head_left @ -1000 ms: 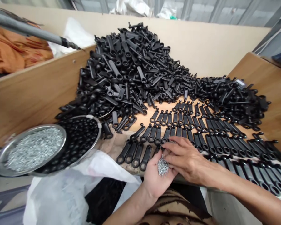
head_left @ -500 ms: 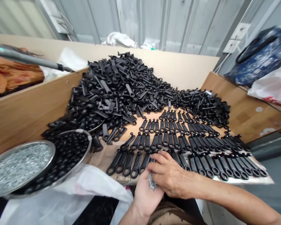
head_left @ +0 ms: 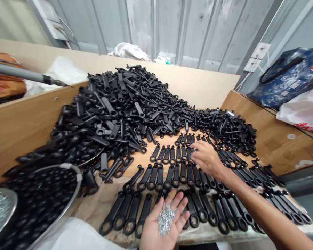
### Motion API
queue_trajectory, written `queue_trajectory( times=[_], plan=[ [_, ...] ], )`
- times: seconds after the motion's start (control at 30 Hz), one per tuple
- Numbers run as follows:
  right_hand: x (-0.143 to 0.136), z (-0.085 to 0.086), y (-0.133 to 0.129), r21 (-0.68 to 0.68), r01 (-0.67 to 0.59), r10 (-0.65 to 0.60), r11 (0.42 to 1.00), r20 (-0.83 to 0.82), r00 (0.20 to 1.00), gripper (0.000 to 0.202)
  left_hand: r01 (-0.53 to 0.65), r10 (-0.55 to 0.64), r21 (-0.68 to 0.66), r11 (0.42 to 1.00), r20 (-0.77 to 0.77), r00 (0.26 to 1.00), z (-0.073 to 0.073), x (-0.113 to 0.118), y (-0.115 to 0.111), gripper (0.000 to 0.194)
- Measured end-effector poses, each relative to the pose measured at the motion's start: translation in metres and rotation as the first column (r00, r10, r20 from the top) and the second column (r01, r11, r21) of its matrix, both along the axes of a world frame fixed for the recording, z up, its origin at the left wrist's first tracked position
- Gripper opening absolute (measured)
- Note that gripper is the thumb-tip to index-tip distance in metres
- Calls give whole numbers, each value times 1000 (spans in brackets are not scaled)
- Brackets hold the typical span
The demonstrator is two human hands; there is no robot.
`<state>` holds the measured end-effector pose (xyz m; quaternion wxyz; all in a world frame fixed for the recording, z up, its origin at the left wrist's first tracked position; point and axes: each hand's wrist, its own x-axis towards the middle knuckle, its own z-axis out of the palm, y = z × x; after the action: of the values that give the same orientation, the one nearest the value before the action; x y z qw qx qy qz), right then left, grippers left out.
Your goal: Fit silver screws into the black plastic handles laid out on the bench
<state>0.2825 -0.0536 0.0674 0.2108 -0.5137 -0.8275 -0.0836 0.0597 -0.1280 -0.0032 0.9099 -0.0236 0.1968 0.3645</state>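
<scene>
Away from your left hand (head_left: 151, 227) since the earlier frame, your right hand (head_left: 206, 158) is now farther right and over the rows of black parts (head_left: 183, 173) on the tabletop (head_left: 146, 158). Right: fingers loosely bent, cannot tell if gripping. Left: palm up, spread wide, bearing silver screws (head_left: 165, 220) at the near side. Black pile (head_left: 120, 100): far left to far right.

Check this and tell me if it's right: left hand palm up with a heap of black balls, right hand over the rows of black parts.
Not quite: the heap in the left hand is small silvery pins, not black balls, as the head view shows. The palm is up, and the right hand is over the rows of black parts.
</scene>
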Motion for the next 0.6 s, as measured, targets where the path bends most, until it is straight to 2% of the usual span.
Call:
queue_trajectory(
  times=[0.1,0.17,0.27,0.37,0.6],
  plan=[
    [42,-19,46,-19,219,-216,975,101,971,23,-11,12,17,1000,-44,999,-1,-1,10,28],
    [58,-32,68,-66,291,-276,955,169,946,22,-2,3,20,1000,-32,999,-1,-1,17,29],
    [65,-47,86,-124,300,-271,946,210,940,22,4,-4,14,1000,-9,1000,-3,-1,25,29],
    [63,-56,92,-149,284,-249,947,215,944,23,10,-10,-3,1000,-3,1000,-4,-1,30,30],
    [63,-63,98,-182,271,-230,945,217,949,23,79,-74,-102,992,57,996,-8,-2,39,34]
  ],
)
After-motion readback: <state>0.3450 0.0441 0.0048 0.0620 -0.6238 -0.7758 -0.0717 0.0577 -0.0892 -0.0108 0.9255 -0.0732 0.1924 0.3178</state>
